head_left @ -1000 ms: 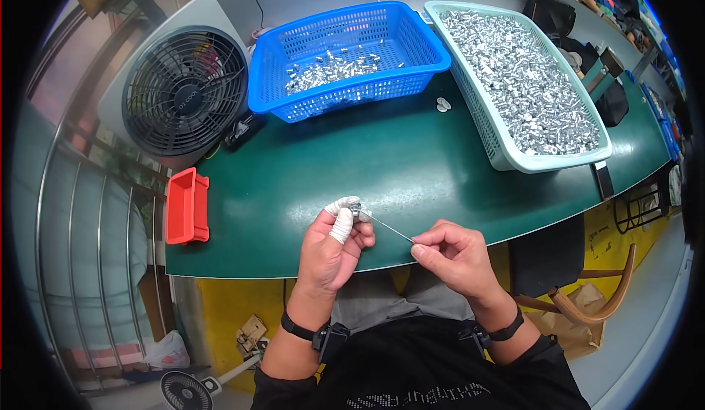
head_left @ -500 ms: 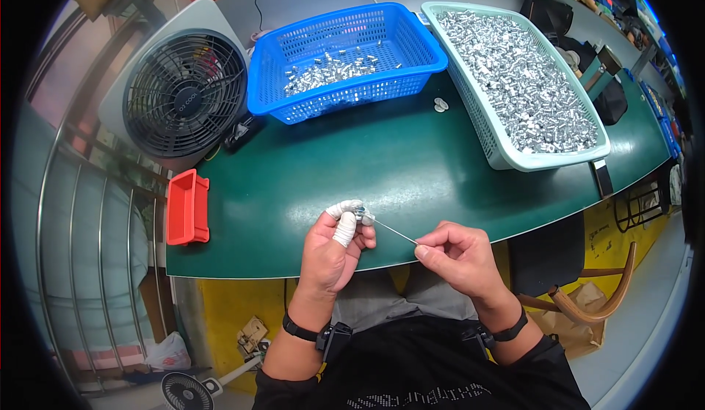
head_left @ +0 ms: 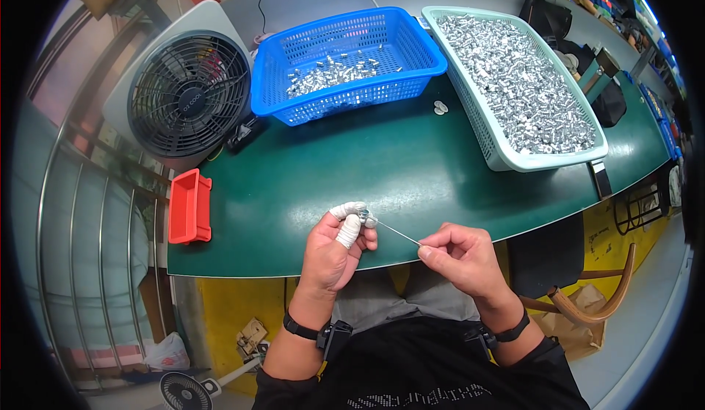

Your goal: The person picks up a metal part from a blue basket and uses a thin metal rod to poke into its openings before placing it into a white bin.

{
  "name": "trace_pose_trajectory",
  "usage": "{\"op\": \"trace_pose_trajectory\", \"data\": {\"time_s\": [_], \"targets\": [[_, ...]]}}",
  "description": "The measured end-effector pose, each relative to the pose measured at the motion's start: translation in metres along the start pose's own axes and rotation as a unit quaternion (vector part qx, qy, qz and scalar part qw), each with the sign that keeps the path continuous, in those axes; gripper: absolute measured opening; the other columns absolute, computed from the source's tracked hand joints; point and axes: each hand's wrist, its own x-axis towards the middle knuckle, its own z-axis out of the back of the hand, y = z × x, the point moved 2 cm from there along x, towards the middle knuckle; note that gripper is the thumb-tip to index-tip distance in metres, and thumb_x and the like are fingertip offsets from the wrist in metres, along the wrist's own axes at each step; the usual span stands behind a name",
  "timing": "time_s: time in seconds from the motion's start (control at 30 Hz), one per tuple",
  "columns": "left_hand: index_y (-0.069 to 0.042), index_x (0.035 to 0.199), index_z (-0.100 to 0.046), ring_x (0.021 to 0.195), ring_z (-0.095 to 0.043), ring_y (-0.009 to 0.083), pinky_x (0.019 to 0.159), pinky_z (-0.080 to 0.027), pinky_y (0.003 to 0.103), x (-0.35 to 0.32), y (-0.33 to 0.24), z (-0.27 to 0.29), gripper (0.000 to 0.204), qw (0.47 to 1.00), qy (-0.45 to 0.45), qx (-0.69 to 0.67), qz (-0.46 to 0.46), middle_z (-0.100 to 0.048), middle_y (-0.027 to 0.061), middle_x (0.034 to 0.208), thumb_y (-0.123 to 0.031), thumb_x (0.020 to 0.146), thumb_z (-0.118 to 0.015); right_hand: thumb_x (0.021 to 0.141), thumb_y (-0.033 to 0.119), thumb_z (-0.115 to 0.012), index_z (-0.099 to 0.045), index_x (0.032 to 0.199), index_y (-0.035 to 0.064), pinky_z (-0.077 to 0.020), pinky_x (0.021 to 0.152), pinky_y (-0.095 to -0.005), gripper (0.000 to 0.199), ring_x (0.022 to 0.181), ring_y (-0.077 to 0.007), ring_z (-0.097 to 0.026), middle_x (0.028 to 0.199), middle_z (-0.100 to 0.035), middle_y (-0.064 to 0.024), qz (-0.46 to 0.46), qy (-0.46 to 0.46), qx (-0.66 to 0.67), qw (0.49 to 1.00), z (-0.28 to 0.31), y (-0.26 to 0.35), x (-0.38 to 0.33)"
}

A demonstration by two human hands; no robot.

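Note:
White-wrapped fingertips of my left hand point(head_left: 339, 245) pinch a small silvery metal part point(head_left: 364, 217) above the table's near edge. My right hand point(head_left: 463, 258) grips one end of a thin metal rod point(head_left: 399, 233) between thumb and forefinger. The rod slants up to the left, its other end meeting the metal part; whether it goes inside cannot be made out. Beyond my hands, a blue perforated basket point(head_left: 349, 95) holds a loose scatter of small silvery metal cylinders point(head_left: 330, 76). To its right, a pale green basket point(head_left: 490, 139) is filled with many similar pieces.
A red open bin point(head_left: 189, 208) stands at the left end of the green table point(head_left: 294, 175). Behind it is a boxy fan point(head_left: 192, 98). Two small pale pieces point(head_left: 440, 107) lie between the baskets. A wooden-armed chair point(head_left: 598, 311) is at the right.
The view has shifted very slightly. Both hands keep the same hold, with the rod still reaching the metal part.

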Motion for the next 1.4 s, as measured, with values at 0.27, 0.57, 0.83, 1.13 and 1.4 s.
{"op": "trace_pose_trajectory", "data": {"time_s": [0.27, 0.57, 0.83, 1.13, 1.4], "targets": [[-0.001, 0.117, -0.062, 0.079, -0.062, 0.0187, 0.068, -0.052, 0.031, -0.003, -0.008, -0.004, 0.022, 0.996, 0.049, 0.042, 0.055, -0.065, 0.0109, 0.096, -0.012, 0.098, -0.061, 0.086, -0.002, -0.071, -0.07, 0.091, -0.003, -0.0404, 0.058, -0.021, 0.006, 0.067, -0.0051, -0.053, 0.075, -0.059, 0.0002, 0.062, 0.012, -0.064, 0.996, -0.002, 0.006, 0.003], [-0.001, 0.105, -0.062, 0.067, -0.059, 0.017, 0.055, -0.048, 0.03, 0.003, -0.011, -0.021, 0.015, 0.992, 0.033, 0.028, 0.119, -0.063, 0.0086, 0.084, -0.013, 0.097, -0.059, 0.08, -0.003, -0.074, -0.068, 0.084, 0.0, -0.0371, 0.048, -0.0282, 0.008, 0.057, -0.019, -0.052, 0.069, -0.053, -0.0078, 0.447, -0.086, -0.442, 0.773, -0.013, 0.013, 0.009], [-0.003, 0.1, -0.058, 0.063, -0.054, 0.0139, 0.05, -0.044, 0.027, -0.003, -0.006, -0.026, 0.014, 0.991, 0.035, 0.13, -0.005, -0.059, 0.0075, 0.079, -0.016, 0.097, -0.06, 0.084, 0.0, -0.073, -0.067, 0.084, 0.0001, -0.0369, 0.046, -0.0287, 0.005, 0.058, -0.0163, -0.052, 0.071, -0.054, -0.0061, 0.257, -0.049, -0.168, 0.95, -0.005, -0.017, 0.009], [-0.004, 0.102, -0.056, 0.061, -0.051, 0.0143, 0.049, -0.041, 0.023, 0.001, -0.002, -0.039, 0.018, 0.991, -0.058, 0.093, 0.082, -0.055, 0.0065, 0.078, -0.021, 0.097, -0.06, 0.089, 0.008, -0.072, -0.069, 0.088, -0.0001, -0.0368, 0.046, -0.0266, 0.009, 0.066, -0.0066, -0.053, 0.077, -0.059, 0.0008, 0.443, -0.115, -0.438, 0.774, 0.0, 0.0, 0.006], [-0.006, 0.112, -0.057, 0.075, -0.051, 0.0149, 0.059, -0.045, 0.028, -0.004, 0.002, -0.048, 0.016, 0.995, 0.054, 0.083, 0.031, -0.057, 0.0068, 0.093, -0.015, 0.098, -0.058, 0.088, 0.006, -0.071, -0.068, 0.09, -0.0004, -0.0373, 0.049, -0.0267, 0.008, 0.064, -0.007, -0.052, 0.075, -0.056, -0.0016, -0.176, 0.106, 0.266, 0.942, 0.013, -0.021, 0.004]]}}
